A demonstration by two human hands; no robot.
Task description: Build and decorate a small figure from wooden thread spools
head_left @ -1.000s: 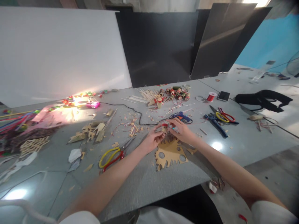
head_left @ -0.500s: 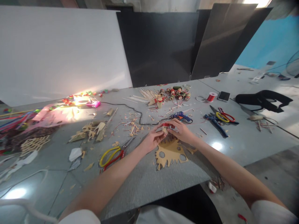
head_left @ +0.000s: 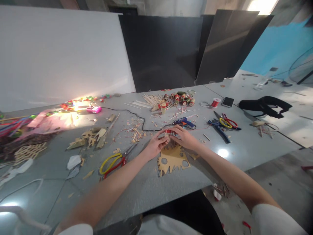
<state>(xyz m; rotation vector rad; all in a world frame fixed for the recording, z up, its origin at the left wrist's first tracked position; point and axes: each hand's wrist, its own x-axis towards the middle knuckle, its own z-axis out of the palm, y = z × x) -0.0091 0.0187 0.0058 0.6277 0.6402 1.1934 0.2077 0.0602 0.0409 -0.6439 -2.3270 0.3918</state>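
Note:
Both hands meet over a tan cut-out sheet [head_left: 174, 157] with round holes and jagged edges. Between their fingers is a small red and light-wood piece [head_left: 167, 133], partly covered. My left hand [head_left: 156, 145] grips it from the left, fingers curled in. From the right, my right hand [head_left: 183, 137] has its fingers closed round the same piece. Just behind the hands lies a blue glue gun [head_left: 184, 122]. Scissors with yellow and red handles [head_left: 113, 164] lie left of my left hand.
Behind are thin sticks [head_left: 150, 99] and a pile of small red and green rolls [head_left: 182, 98]. Rightward lie blue pliers [head_left: 220, 130], red thread [head_left: 215, 102], a phone [head_left: 228, 102] and a black strap [head_left: 265, 105]. Wood scraps [head_left: 91, 138] lie at left.
The whole view has shifted, so objects on the table appear farther left. Both hands still hold the small piece, with the fingers of my left hand slightly more closed over it.

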